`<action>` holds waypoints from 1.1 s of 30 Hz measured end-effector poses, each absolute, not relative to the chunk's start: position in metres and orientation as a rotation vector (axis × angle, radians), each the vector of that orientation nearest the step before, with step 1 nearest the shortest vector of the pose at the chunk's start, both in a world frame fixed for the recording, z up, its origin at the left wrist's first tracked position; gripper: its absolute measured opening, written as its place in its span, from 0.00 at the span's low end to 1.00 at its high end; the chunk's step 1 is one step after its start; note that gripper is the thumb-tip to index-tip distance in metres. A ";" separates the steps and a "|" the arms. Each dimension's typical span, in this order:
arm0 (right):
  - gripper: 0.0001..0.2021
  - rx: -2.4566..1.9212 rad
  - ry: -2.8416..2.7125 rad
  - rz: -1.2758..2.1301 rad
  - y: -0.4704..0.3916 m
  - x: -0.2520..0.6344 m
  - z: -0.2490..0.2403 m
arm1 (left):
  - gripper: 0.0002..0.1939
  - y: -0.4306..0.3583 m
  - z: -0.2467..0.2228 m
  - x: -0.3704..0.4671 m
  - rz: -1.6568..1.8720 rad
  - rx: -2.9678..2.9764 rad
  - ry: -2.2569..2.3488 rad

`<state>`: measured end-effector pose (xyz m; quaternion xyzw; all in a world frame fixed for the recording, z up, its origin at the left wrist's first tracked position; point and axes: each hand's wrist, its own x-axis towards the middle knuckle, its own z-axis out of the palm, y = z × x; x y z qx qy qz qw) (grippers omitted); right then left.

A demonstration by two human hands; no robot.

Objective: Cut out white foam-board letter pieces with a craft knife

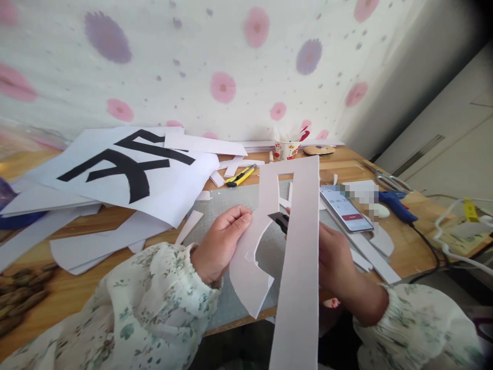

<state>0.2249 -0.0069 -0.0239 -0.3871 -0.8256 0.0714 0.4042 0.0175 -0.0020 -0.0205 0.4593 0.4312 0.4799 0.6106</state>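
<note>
Both hands [227, 239] at a white cutout [296, 257], right grip partly hidden.

Both arms are covered by long, loose sleeves of off-white cloth. The left sleeve [148, 303] is printed with scattered sprigs of small leaves in muted green and grey-green, and a larger rounded leaf is shown among them. The same print is carried by the right sleeve [418, 329]. At each wrist the cloth is gathered into a ruffled cuff [202, 275], by which the hand is left bare
</note>
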 end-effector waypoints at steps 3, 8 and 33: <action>0.10 -1.003 -2.103 0.205 -0.008 0.224 -0.023 | 0.12 -0.002 -0.021 0.017 1.117 1.057 1.005; 0.09 -1.033 -2.161 0.384 -0.010 0.223 -0.026 | 0.12 -0.002 -0.021 0.018 1.124 1.027 1.029; 0.23 -0.841 -2.336 0.739 -0.023 0.216 -0.015 | 0.14 -0.003 -0.018 0.017 1.079 1.039 0.983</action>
